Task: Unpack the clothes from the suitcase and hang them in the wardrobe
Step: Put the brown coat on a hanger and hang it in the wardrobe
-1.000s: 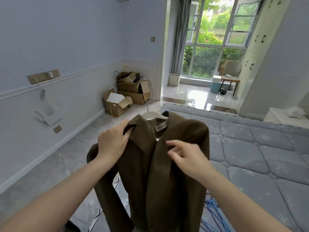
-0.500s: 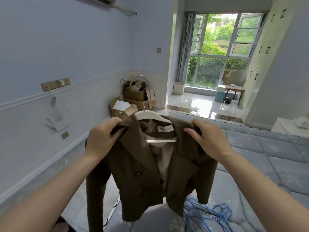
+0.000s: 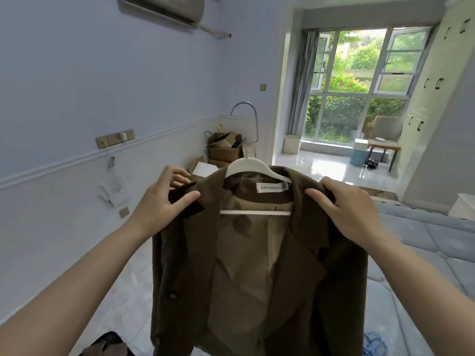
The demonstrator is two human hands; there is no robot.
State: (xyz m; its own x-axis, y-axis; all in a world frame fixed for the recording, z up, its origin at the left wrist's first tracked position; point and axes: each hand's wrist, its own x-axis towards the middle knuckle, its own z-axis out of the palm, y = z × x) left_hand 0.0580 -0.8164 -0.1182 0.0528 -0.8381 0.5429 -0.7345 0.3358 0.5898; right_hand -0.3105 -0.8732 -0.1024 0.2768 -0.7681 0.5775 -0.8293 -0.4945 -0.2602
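left grip: the left hand (image 3: 164,201) is closed on the jacket's (image 3: 257,265) left shoulder and collar edge; the thumb is laid across the front of the dark collar flap and the fingers are curled behind it.
right grip: the right hand (image 3: 352,214) is clasped over the jacket's right shoulder; the thumb is pressed on the front of the lapel and the fingers are wrapped over the top of the shoulder seam.
jacket position: it is held up at chest height between both hands, in front of the person, above the floor (image 3: 123,291) and just beside the edge of the bed (image 3: 424,253).
jacket look: brown woolly cloth, hung open so that the tan lining is seen; wide lapels are folded out to each side; a white label with printed letters is sewn under the collar; 2 dark buttons are seen on the left front panel.
hanger: a white hanger (image 3: 257,170) is seated inside the shoulders, its crossbar is seen across the open neck and its metal hook is raised above the collar.
surroundings: cardboard boxes (image 3: 223,152) are stacked against the wall behind the jacket; white wardrobe doors (image 3: 437,98) are seen far right beside the window (image 3: 357,86); blue hangers (image 3: 375,344) are partly seen on the bed at the lower right.
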